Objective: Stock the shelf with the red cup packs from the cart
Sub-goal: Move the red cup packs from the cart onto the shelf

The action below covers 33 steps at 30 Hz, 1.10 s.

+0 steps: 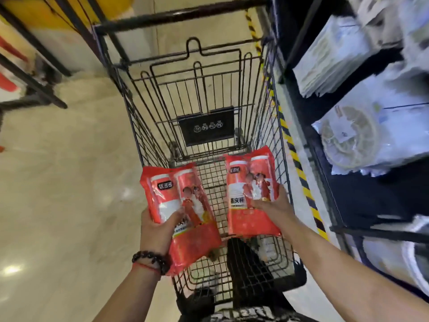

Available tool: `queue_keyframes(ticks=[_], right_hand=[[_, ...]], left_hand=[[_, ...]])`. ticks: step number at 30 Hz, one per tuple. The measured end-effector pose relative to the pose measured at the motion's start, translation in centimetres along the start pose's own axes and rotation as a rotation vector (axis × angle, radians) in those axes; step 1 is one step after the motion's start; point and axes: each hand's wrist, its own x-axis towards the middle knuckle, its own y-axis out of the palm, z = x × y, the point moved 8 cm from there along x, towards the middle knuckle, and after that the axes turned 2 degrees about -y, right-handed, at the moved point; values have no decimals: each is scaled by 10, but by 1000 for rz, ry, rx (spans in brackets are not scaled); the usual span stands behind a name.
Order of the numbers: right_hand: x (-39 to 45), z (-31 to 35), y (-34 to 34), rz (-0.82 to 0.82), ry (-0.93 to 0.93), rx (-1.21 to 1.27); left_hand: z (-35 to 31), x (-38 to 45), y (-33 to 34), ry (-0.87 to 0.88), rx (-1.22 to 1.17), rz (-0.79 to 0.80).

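I hold two red cup packs above the black wire cart [148, 126]. My left hand [156, 231] grips the lower half of one red pack [185, 219], which tilts to the left over the cart's near left side. My right hand [274, 206] grips the other red pack [251, 194] from its right edge, held upright over the cart's right side. The dark shelf [362, 198] stands just right of the cart. The cart's basket looks nearly bare beneath the packs.
On the shelf lie clear packs of white disposable plates [352, 140] and stacked white packs [329, 59] above. Yellow-black hazard tape [299, 170] runs along the shelf base. A black rack frame [34, 73] stands at the far left on a beige floor.
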Motion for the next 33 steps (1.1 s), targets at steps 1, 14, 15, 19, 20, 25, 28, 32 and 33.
queue_keyframes(ticks=[1,14,15,19,20,25,28,32,33], right_hand=[[-16,5,-4,-16,-38,45],[-263,-83,-74,-385,-287,450],[-282,-93,-82,-411,-303,460],[-356,-127,-117,-591,-362,563],[-373,-136,-125,-634,-371,590],[-456,-190,-154,-836,-391,684],[-511,-233,-166,-954,-369,748],[-596,-303,-182,-1091,-327,803],[-620,-323,-186,-1130,-309,814]], left_hand=[[-5,-6,-4,37,2,26],[7,-112,-22,289,-7,585],[8,-122,-16,285,1,626],[2,-172,17,339,53,773],[1,-186,27,366,75,813],[14,-260,74,398,163,963],[35,-314,104,406,221,1077],[84,-401,136,412,277,1209],[99,-425,142,413,293,1240]])
